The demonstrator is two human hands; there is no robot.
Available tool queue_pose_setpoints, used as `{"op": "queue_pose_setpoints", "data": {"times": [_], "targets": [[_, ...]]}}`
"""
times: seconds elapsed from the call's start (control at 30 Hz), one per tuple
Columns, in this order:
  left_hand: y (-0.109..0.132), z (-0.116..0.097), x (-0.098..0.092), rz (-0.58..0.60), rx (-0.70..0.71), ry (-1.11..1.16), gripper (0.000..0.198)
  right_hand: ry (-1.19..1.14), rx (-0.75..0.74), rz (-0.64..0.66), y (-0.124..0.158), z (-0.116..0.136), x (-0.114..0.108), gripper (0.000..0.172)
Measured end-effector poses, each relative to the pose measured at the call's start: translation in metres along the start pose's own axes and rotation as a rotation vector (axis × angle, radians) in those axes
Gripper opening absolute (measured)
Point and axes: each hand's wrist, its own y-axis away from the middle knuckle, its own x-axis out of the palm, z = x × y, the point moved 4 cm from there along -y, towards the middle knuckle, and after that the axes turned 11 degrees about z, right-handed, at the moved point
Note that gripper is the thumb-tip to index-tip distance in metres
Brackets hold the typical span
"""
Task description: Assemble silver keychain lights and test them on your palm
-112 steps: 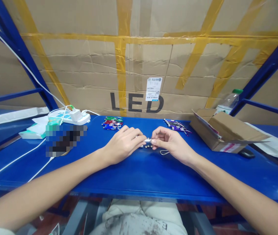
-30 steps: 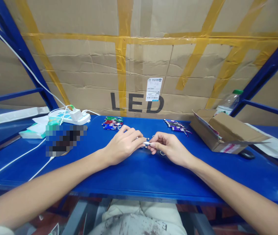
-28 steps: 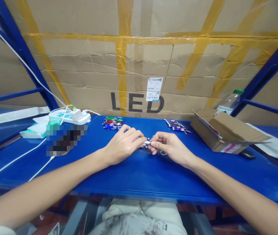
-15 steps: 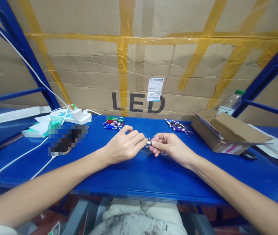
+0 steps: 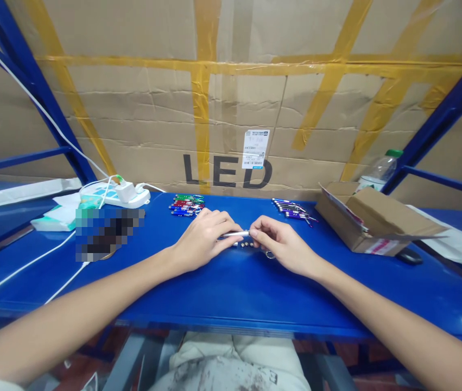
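My left hand and my right hand meet at the middle of the blue table. Between them they pinch a small silver tube-shaped flashlight, each hand holding one end. Several tiny round batteries lie on the table just below it. A metal clip ring lies partly hidden under my right hand.
A bunch of red, green and blue mini flashlights lies behind my left hand, and a purple bunch behind my right. An open cardboard box and a plastic bottle stand right. A power strip with white cable sits left.
Both hands have shifted slightly and more of the silver tube now shows between my fingertips. The small batteries on the table show again below it.
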Motion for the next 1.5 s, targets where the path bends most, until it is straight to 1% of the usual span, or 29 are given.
{"op": "queue_pose_setpoints", "data": {"times": [0.1,0.17,0.23,0.33,0.4,0.47,0.6,0.7,0.8,0.97,1.03,1.13,1.27,1.4,1.5], "targets": [[0.000,0.000,0.000,0.006,-0.007,0.045,0.023,0.087,-0.007,-0.014,0.001,0.001,-0.005,0.035],[0.000,0.001,0.000,0.009,-0.016,0.060,0.024,0.196,0.000,-0.014,0.002,0.001,-0.011,0.032],[0.000,0.001,0.001,0.014,-0.027,0.064,0.025,0.351,0.003,0.031,0.003,0.001,-0.017,0.024],[0.001,0.003,0.002,0.025,-0.038,0.061,0.025,0.572,0.013,0.135,0.005,0.000,-0.024,0.010],[0.001,0.003,0.003,0.046,-0.026,0.044,0.026,0.648,0.052,0.195,0.006,-0.001,-0.028,0.009],[0.002,0.002,0.005,0.079,0.010,0.013,0.028,0.668,0.099,0.277,0.007,-0.001,-0.030,0.009],[0.002,0.000,0.006,0.118,0.050,-0.023,0.029,0.596,0.151,0.450,0.011,-0.001,-0.033,0.009],[0.002,0.000,0.006,0.125,0.042,-0.019,0.030,0.534,0.165,0.515,0.014,-0.001,-0.037,0.010],[0.002,0.001,0.006,0.128,0.036,-0.016,0.030,0.456,0.130,0.551,0.016,-0.002,-0.037,0.005],[0.002,0.001,0.006,0.116,0.040,-0.016,0.030,0.356,0.035,0.548,0.016,0.004,-0.029,0.021],[0.002,0.001,0.006,0.115,0.036,-0.009,0.028,0.339,0.011,0.500,0.015,0.008,-0.028,0.027],[0.002,0.001,0.006,0.114,0.034,-0.001,0.026,0.333,-0.006,0.424,0.014,0.011,-0.029,0.031],[0.002,0.000,0.005,0.112,0.031,0.002,0.026,0.292,-0.007,0.407,0.014,0.008,-0.028,0.033],[0.001,-0.002,0.003,0.092,0.034,-0.005,0.026,0.136,-0.033,0.368,0.011,0.004,-0.025,0.030],[0.002,-0.002,0.002,0.080,0.039,-0.017,0.026,0.052,-0.037,0.316,0.008,0.000,-0.023,0.027]]}}
